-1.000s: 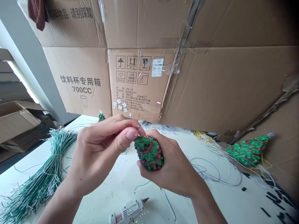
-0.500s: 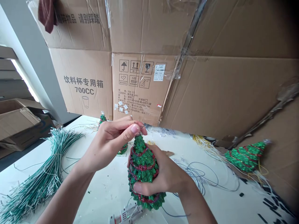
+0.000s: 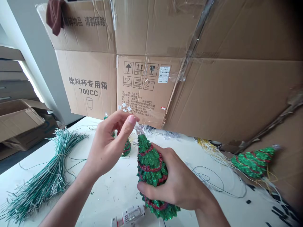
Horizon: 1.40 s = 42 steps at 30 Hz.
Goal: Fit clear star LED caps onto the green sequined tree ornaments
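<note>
My right hand (image 3: 177, 181) is wrapped around a small glittery green Christmas tree (image 3: 149, 164) with red garland. The tree stands tilted, its tip toward my left hand and its wide base low and to the right. A pale, clear star topper (image 3: 139, 129) sits at the tip. My left hand (image 3: 110, 145) has thumb and forefinger pinched at the star's upper left point; its other fingers are curled behind. Below, a white hot glue gun (image 3: 133, 214) lies on the white table (image 3: 106, 195), its nozzle hidden by the tree.
A bundle of green and white wires (image 3: 53, 167) lies at left. Another small tree (image 3: 127, 148) shows behind my left hand. At right lie a green tree (image 3: 254, 160), loose wire (image 3: 213, 183) and black bits. Cardboard sheets (image 3: 92, 75) wall off the back.
The tree has turned from pointing toward the camera to showing its full side. My left fingers have shifted back slightly, exposing the star at the tip. The view has shifted slightly.
</note>
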Motion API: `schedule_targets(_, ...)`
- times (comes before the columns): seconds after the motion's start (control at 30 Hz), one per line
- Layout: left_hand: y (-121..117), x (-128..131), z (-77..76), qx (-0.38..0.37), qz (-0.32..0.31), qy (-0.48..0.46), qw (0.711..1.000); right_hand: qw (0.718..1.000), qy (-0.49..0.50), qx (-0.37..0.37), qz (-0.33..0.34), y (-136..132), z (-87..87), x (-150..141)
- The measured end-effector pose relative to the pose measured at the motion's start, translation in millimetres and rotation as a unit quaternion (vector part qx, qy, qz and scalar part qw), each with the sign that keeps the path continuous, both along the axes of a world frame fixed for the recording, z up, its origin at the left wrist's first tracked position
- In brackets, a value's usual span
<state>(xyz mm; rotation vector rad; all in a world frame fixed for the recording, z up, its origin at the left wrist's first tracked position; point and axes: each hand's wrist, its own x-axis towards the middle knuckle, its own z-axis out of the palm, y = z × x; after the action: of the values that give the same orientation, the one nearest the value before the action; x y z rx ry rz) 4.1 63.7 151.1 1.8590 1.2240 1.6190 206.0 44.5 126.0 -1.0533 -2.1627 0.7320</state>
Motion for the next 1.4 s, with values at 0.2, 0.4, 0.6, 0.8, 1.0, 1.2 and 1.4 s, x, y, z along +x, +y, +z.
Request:
schedule_targets(0.2, -8.2, -1.0, 0.7, -0.017, 0.029, 0.011, 0.999, 0.952, -0.104, 0.227, -0.18, 0.4, -12.2, -7.1)
schedule_targets(0.4, -14.7, -2.0, 1.8, -0.06, 0.016, 0.112, 0.992, 0.855, -0.199, 0.416, -0.237, 10.2, -16.0, -4.1)
schedule_targets(0.6, -16.5, 6.2, -3.8, 0.032, 0.041, 0.169, 0.984, 0.857, -0.195, 0.417, -0.232, 9.9, -17.7, -3.3)
schedule_targets(0.8, -9.9, 3.6, -6.7, 0.049, -0.015, 0.181, 0.982, 0.943, -0.128, 0.252, -0.174, 4.9, -14.9, -1.0)
schedule_targets(1.0, -7.1, -6.4, -6.1, 0.043, -0.084, 0.182, 0.979, 0.997, -0.061, -0.02, -0.044, 2.2, -1.2, 0.2)
schedule_targets(1.2, -11.5, -9.2, -0.8, 0.006, -0.176, 0.165, 0.97, 0.971, 0.074, -0.169, 0.151, 20.0, -15.2, 4.8)
schedule_targets(1.4, -8.1, -8.0, -2.1, 0.013, -0.239, 0.131, 0.962, 0.859, 0.158, -0.317, 0.369, 42.6, -52.3, -4.1)
